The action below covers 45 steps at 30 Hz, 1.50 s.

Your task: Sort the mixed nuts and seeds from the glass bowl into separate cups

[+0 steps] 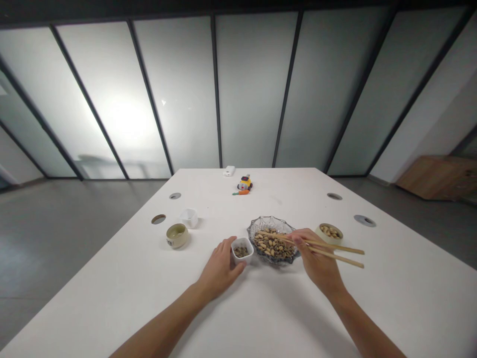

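Chopsticks (346, 249) are in the right hand (316, 258) here, thumb and fingers closed round the pair, with the thick ends poking out past the hand on the far right. The thin ends reach into the glass bowl (257, 227), over a heap of tan nuts (269, 242) mixed with dark seeds. Honestly can't tell from where I'm standing if the tips have anything pinched between them.

Left hand (219, 266) has hold of a little white cup (249, 256), thumb on the near side and fingers wrapped round the far left. It's upright on the table (208, 204), just beside the bowl, with some dark seeds in the bottom.

Behind the right hand there's a pale pot (320, 235) holding more tan nuts, partly covered by hand and sticks. Over on the left side, well apart from the bowl, sits a green pot (178, 242) with dark markings on its wall, and just beyond it a clear tub (191, 223).

Further back, near the middle, you've got a yellow toy car (246, 184) with an orange carrot (244, 192) just in front of it, then a white box (229, 171) close to the far edge.
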Available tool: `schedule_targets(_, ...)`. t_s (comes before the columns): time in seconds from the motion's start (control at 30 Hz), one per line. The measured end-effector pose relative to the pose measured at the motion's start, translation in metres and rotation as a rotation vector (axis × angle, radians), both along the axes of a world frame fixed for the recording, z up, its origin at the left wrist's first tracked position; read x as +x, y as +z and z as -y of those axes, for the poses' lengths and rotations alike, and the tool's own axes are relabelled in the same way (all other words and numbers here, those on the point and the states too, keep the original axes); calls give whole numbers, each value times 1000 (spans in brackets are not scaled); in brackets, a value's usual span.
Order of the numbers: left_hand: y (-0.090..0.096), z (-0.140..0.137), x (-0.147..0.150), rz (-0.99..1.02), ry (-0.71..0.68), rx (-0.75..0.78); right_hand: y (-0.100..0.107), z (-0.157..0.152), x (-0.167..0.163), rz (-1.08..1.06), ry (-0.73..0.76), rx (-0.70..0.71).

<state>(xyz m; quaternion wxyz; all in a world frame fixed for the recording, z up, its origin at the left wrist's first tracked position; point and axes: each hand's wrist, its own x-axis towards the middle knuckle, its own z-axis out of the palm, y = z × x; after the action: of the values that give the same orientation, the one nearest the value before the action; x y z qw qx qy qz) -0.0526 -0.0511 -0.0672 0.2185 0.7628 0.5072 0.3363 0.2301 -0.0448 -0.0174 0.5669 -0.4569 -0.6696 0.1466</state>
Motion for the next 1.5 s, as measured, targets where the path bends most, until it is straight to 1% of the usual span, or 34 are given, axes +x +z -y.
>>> schedule_targets(0.07, 0, 0, 0, 2, -4, 3, -1, -2, 5, 81, -55, 51)
schedule_targets(0.13, 1, 0, 0, 3, -6, 9, -5, -6, 9, 131, -70, 67)
schedule_targets(0.3, 0, 0, 0, 4, -7, 5, -18, -12, 11, 131, -18, 22)
schedule_targets(0.4, 0, 0, 0, 0, -5, 5, -20, -12, 10, 131, -2, 5)
schedule_targets(0.73, 0, 0, 0, -21, -10, 6, -18, -12, 12, 119, -22, 28)
schedule_targets(0.97, 2, 1, 1, -21, -6, -6, -19, -11, 9, 118, 21, 11)
schedule_targets(1.3, -2, -1, -1, -25, -12, 19, -12, -11, 12, 132, -74, 53)
schedule_targets(1.37, -2, -1, 0, -31, -9, 13, -11, -10, 12, 80, -92, 34)
schedule_targets(1.4, -1, 0, 0, -32, -7, 8, -12, -10, 11, 20, -85, 7)
schedule_targets(1.5, 1, 0, 1, -33, -10, -6, -14, -7, 5, -240, 18, -98)
